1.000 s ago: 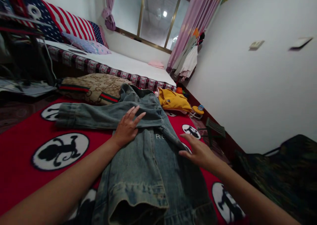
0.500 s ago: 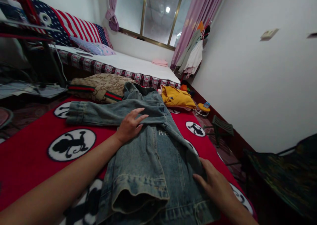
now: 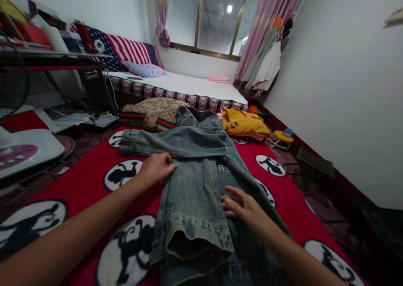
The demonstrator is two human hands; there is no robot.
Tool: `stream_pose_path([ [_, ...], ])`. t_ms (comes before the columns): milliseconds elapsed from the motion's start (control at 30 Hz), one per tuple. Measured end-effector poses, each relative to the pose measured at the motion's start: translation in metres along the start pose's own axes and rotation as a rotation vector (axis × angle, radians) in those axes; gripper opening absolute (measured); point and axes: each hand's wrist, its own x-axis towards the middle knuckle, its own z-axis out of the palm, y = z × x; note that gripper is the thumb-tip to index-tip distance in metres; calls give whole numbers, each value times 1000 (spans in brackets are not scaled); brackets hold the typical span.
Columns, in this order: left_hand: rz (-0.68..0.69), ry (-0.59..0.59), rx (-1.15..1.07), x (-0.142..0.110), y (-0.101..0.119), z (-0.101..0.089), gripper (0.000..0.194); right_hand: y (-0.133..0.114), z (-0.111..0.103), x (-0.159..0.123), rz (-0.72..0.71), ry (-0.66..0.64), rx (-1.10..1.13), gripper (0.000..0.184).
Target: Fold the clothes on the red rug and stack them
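Note:
A blue denim jacket point(image 3: 195, 185) lies spread on a red blanket point(image 3: 85, 185) printed with dark monkey figures in white circles. One sleeve point(image 3: 170, 141) is folded across towards the left; the other runs down the front, its cuff opening point(image 3: 192, 246) facing me. My left hand point(image 3: 159, 168) is at the jacket's left edge, just below the crosswise sleeve, its fingers curled and pinching the denim there. Over the middle of the jacket, my right hand point(image 3: 241, 204) has its fingers apart and slightly bent, close to the edge of the lengthwise sleeve.
Beyond the collar sit a brown patterned cushion point(image 3: 154, 114) and a folded yellow garment point(image 3: 245, 124). A bed point(image 3: 195, 86) stands under the window. To the left is a cluttered desk point(image 3: 78, 56); to the right, a dark green folding stool point(image 3: 315, 162) by the wall.
My right hand has moved left from the jacket's right side to its middle. My left hand has slid off the crosswise sleeve down to the left edge, its fingers curling. The view has turned left.

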Motion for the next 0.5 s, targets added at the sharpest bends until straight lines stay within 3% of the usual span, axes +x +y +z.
stream_pose_path([
  [133,-26,-29,-48,-4,1,0,39,-8,12,21,106,29,103,77],
  [267,-67,3,-30,-6,4,7,48,-23,33,21,132,-89,179,68],
  [367,-60,10,-65,-3,0,12,44,-32,52,19,131,-86,246,64],
  [500,-93,-101,-324,4,-13,6,36,-40,83,22,179,-79,389,65],
])
